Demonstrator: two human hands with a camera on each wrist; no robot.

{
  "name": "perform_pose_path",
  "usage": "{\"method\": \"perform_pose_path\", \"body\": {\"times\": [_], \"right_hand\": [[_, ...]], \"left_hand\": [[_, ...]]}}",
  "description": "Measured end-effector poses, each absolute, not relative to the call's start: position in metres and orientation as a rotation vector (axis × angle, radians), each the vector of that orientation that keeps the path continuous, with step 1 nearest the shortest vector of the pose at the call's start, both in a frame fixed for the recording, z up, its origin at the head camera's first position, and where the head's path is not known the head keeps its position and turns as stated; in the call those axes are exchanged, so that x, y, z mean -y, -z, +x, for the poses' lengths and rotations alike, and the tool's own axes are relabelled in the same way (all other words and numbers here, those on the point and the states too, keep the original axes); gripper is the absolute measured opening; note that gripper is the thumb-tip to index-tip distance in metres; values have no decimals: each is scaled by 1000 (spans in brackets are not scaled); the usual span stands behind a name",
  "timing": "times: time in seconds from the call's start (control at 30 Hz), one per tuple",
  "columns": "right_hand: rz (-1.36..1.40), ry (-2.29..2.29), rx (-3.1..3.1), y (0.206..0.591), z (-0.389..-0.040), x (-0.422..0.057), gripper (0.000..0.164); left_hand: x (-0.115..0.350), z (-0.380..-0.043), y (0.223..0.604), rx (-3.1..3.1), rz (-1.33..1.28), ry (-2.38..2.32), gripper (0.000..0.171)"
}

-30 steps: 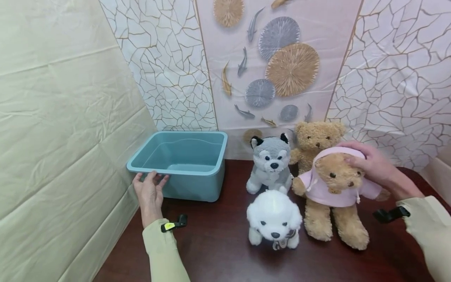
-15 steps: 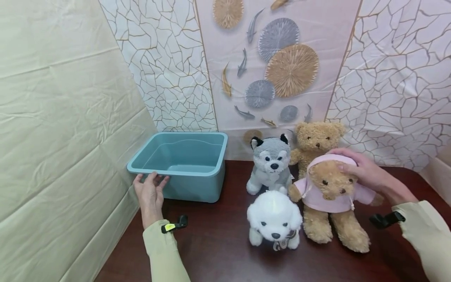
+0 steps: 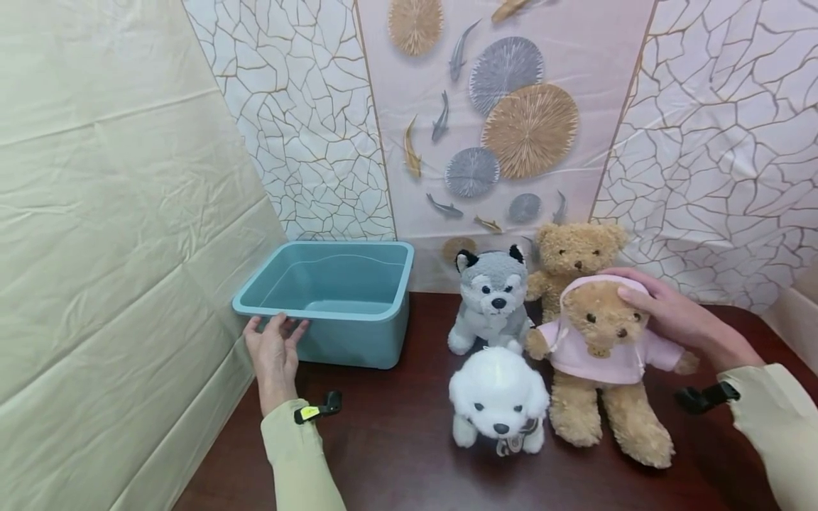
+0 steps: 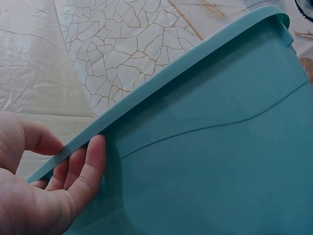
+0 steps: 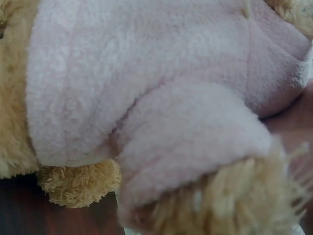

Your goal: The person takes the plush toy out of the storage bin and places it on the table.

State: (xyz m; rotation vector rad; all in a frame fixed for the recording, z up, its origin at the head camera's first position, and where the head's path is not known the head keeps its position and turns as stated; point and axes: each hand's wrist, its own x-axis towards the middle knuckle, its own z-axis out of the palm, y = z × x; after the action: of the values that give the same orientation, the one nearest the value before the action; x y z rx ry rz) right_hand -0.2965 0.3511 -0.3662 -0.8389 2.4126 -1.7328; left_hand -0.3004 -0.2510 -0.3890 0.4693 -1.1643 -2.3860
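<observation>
A teal plastic bin (image 3: 345,341) stands at the back left of the table. My left hand (image 3: 273,351) pinches its near rim at the left corner; in the left wrist view the thumb lies outside the rim (image 4: 146,85) and the fingers under it. At the right, my right hand (image 3: 671,309) grips the hooded head of a teddy bear (image 3: 597,355) in a pink hoodie. The bear is upright, its feet at table level. In the right wrist view the pink hoodie (image 5: 146,73) fills most of the picture, and the hand is mostly hidden.
A white plush dog (image 3: 498,390) sits left of the hooded bear. Behind it is a grey plush husky (image 3: 493,298), and a plain brown teddy bear (image 3: 575,245) sits at the back. The dark red table (image 3: 383,440) meets a cloth-covered wall (image 3: 147,284) on the left.
The hooded bear has shifted slightly left and down with my right hand, its head now more upright. My left hand keeps its place on the bin rim.
</observation>
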Motion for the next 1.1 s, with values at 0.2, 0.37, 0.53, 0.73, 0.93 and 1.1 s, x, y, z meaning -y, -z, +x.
{"method": "perform_pose_path", "body": {"times": [0.2,0.37,0.53,0.73,0.93,1.1], "right_hand": [[-844,1735,-2403,361,-298,-353,42],[-745,1643,-2555,359,-296,-353,43],[-706,1590,-2625,359,-296,-354,43],[-715,1548,-2677,359,-297,-358,41],[-705,1489,-2788,358,-297,-361,39],[-661,1444,-2840,357,-301,-360,39]], "left_hand": [[250,-300,390,1159,479,2381,57],[250,-301,391,1142,486,2384,59],[250,-301,392,1146,502,2382,62],[250,-300,393,1168,508,2386,66],[256,-293,391,1206,576,2323,61],[261,-285,382,1249,611,2162,42]]}}
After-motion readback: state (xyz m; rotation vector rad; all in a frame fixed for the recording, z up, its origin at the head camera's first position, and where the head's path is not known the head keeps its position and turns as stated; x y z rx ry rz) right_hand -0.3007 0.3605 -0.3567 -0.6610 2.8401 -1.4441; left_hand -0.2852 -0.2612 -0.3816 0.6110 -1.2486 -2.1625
